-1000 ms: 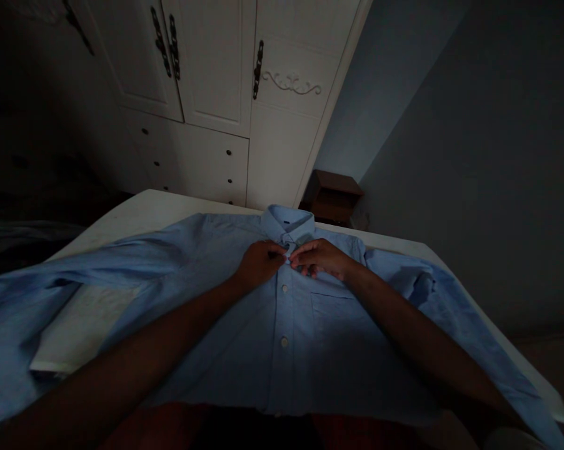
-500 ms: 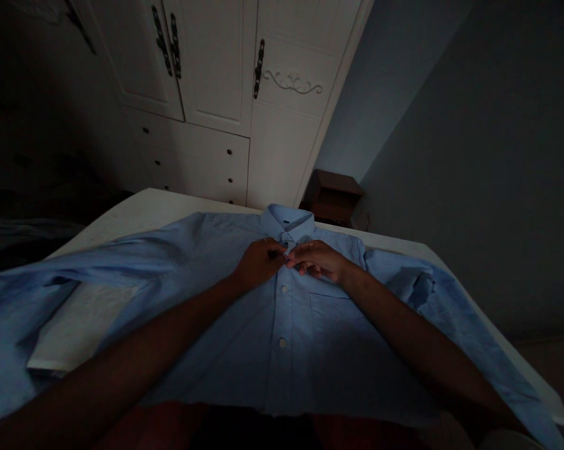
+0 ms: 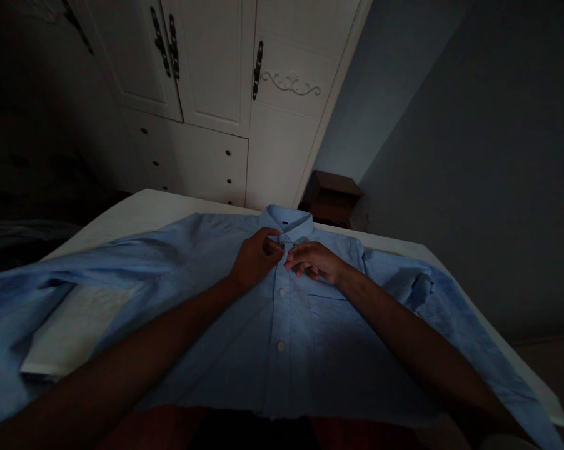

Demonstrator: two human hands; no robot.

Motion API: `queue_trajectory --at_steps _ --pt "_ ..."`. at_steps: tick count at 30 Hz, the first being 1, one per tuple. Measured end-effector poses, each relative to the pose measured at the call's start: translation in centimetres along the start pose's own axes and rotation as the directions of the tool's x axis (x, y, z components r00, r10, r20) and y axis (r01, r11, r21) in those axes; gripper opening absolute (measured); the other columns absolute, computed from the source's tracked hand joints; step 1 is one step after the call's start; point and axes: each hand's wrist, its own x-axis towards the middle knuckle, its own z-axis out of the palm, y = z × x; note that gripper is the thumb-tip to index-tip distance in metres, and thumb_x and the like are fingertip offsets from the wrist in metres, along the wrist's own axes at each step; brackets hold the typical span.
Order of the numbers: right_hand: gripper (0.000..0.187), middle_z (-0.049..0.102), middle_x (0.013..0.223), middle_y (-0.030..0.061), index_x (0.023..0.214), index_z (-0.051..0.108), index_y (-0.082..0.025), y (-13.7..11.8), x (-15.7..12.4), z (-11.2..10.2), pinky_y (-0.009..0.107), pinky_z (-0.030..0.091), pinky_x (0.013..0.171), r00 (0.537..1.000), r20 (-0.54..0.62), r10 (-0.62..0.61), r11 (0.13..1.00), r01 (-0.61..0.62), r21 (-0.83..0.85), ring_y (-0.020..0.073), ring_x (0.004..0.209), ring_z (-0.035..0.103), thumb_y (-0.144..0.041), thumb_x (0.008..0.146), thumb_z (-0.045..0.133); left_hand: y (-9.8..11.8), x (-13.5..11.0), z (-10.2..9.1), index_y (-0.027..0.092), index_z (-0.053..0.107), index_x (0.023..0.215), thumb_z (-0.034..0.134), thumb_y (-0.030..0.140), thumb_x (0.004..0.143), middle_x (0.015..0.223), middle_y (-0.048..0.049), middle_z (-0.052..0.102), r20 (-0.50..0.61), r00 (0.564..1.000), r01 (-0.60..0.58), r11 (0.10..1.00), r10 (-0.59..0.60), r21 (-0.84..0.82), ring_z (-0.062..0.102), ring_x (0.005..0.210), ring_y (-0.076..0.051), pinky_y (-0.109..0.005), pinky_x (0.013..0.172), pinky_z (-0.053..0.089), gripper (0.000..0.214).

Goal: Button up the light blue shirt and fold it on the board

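Note:
A light blue button-up shirt (image 3: 226, 312) lies front up, its collar (image 3: 298, 228) at the far end and its sleeves spread to both sides. My left hand (image 3: 256, 257) is at the top of the button placket, just below the collar. Its index finger and thumb are apart, with the index fingertip near the collar's edge. Across the placket, my right hand (image 3: 314, 259) has its thumb and forefinger closed on the shirt's front edge, the other fingers loosely curled. Lower down, white buttons (image 3: 281, 345) show on the placket. The spot between my fingertips is partly hidden.
The shirt rests on a white table (image 3: 157, 209). Beyond it stands a white wardrobe (image 3: 211, 119) with dark handles and drawers. A brown wooden cabinet (image 3: 336, 183) is behind the table, by the grey wall (image 3: 474, 175). The room is dim.
My left hand's index finger has lifted away from the thumb toward the collar, opening the earlier pinch. My right hand stays almost in place at the placket.

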Motion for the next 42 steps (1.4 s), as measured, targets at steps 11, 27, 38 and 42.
queue_trajectory --at_steps 11,27,38,42 --pt "0.021 0.071 0.07 0.0052 0.078 0.065 -0.013 0.3 0.1 -0.3 0.013 0.028 0.027 1.0 0.01 -0.026 1.0 0.026 0.008 0.0094 0.046 0.06 -0.025 0.063 0.074 -0.8 0.6 -0.3 0.021 0.05 0.086 0.068 0.017 0.065 0.07 0.0025 0.067 -0.054 0.995 0.088 0.995 -0.085 0.039 0.067 0.066 -0.015 -0.024 0.059 0.048 0.028" --pt "0.023 0.07 0.067 0.0003 0.075 0.063 -0.017 0.7 -0.1 1.0 0.014 0.027 0.022 0.982 -0.136 -0.129 0.983 0.108 -0.149 0.0075 0.034 0.054 -0.031 0.064 0.077 -0.7 0.2 -0.9 0.021 0.066 0.086 0.062 0.024 0.079 0.087 -0.0013 0.073 0.161 0.985 -0.115 0.937 0.064 0.331 0.066 0.077 -0.017 -0.03 0.077 0.051 0.009" --pt "0.044 0.062 0.061 -0.0031 0.083 0.058 -0.018 1.9 -0.1 0.7 0.016 0.031 0.024 0.943 -0.17 -0.287 0.915 0.218 -0.339 0.0091 0.035 0.053 -0.052 0.066 0.078 -1.0 0.3 -1.5 0.019 0.069 0.104 0.053 0.033 0.09 0.116 -0.0122 0.065 0.298 0.931 -0.355 0.721 0.212 0.595 0.057 0.111 -0.029 -0.047 0.097 0.042 0.025" --pt "0.037 0.063 0.075 0.0005 0.094 0.059 -0.019 3.5 -0.4 0.5 0.021 0.048 0.039 0.808 -0.306 -0.503 0.817 0.33 -0.473 0.0125 0.053 0.061 -0.053 0.081 0.061 -1.4 0.2 -2.3 0.023 0.066 0.112 0.049 0.045 0.093 0.127 -0.0108 0.061 0.342 0.917 -0.38 0.708 0.206 0.595 0.052 0.12 -0.029 -0.05 0.103 0.034 0.034"
